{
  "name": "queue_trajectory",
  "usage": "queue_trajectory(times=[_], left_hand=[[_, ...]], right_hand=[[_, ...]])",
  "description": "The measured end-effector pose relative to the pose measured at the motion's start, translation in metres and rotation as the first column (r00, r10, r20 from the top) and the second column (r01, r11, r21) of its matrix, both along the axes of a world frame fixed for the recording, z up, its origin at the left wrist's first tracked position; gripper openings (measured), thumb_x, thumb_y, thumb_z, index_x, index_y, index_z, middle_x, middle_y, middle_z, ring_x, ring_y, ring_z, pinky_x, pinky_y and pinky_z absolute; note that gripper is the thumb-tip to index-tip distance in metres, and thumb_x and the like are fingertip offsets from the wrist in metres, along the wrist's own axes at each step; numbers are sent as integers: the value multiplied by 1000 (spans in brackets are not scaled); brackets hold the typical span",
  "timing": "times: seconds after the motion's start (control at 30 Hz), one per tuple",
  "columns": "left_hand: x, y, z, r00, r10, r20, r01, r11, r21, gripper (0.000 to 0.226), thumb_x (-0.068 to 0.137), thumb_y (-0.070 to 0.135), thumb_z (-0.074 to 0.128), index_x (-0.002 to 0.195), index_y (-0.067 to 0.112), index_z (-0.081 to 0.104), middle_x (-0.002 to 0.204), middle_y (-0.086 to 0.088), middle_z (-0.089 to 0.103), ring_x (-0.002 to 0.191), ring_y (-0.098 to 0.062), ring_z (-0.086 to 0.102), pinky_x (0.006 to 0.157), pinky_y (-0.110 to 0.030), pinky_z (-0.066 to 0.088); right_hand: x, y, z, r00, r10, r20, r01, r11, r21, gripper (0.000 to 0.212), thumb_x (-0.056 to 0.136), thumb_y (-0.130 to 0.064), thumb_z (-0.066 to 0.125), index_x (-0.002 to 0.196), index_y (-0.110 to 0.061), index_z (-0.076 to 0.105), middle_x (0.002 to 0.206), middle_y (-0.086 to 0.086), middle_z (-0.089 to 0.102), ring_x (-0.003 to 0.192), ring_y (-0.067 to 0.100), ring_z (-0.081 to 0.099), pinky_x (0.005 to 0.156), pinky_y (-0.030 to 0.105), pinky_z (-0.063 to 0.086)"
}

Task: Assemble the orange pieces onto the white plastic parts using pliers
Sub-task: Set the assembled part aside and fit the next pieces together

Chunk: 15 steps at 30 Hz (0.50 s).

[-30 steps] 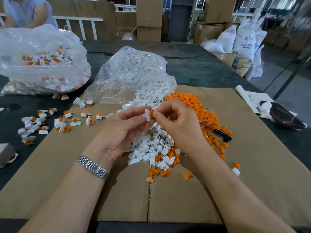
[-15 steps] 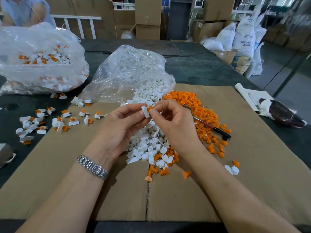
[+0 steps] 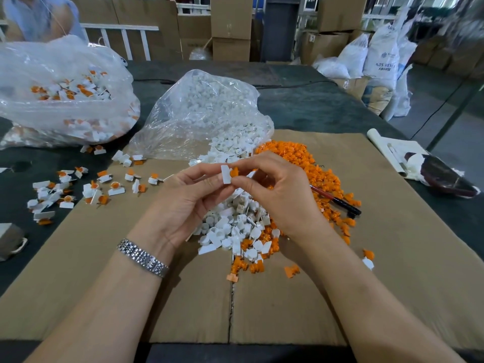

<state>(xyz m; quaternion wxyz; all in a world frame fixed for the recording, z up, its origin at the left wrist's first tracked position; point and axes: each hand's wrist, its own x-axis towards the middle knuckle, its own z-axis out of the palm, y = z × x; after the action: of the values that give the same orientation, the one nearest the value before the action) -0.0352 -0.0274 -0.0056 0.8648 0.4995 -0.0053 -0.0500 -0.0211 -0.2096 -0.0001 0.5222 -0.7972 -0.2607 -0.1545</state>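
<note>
My left hand [image 3: 188,203] pinches a small white plastic part [image 3: 225,174] between thumb and fingers above the middle of the cardboard. My right hand [image 3: 277,195] pinches an orange piece [image 3: 234,172] and holds it against the white part's right side. Below the hands lies a heap of white parts [image 3: 235,226]. A heap of orange pieces [image 3: 309,163] spreads to the right. Pliers with red and black handles [image 3: 337,200] lie on the orange heap, partly hidden behind my right hand.
A clear bag of white parts [image 3: 207,113] lies behind the hands. A second bag of assembled pieces [image 3: 60,95] sits far left, with several assembled pieces [image 3: 86,189] scattered beside it. Rolled paper and a dark object [image 3: 442,176] lie at the right. A person sits at the far left.
Both hands have stayed together over the heap while the orange piece shifted from above the white part to its right side. The camera view dipped slightly.
</note>
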Motion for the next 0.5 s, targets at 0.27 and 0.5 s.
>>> queue_trajectory(times=[0.27, 0.5], left_hand=[[-3, -1, 4, 1000, -4, 7, 3, 995, 104, 15, 77, 17, 81, 90, 10, 81, 105, -16, 78, 95, -26, 76, 77, -29, 62], [-2, -2, 4, 998, 52, -26, -48, 990, 132, 7, 73, 6, 80, 77, 11, 82, 83, -11, 77, 69, -19, 73, 63, -21, 59]], right_hand=[[1, 0, -3, 989, -51, 138, 64, 994, -90, 25, 89, -14, 76, 113, -7, 75, 103, 3, 67, 76, 15, 62, 76, 27, 55], [1, 2, -5, 979, -45, 200, 70, 990, -121, 22, 89, -13, 76, 110, -6, 75, 99, 6, 68, 77, 17, 62, 74, 33, 54]])
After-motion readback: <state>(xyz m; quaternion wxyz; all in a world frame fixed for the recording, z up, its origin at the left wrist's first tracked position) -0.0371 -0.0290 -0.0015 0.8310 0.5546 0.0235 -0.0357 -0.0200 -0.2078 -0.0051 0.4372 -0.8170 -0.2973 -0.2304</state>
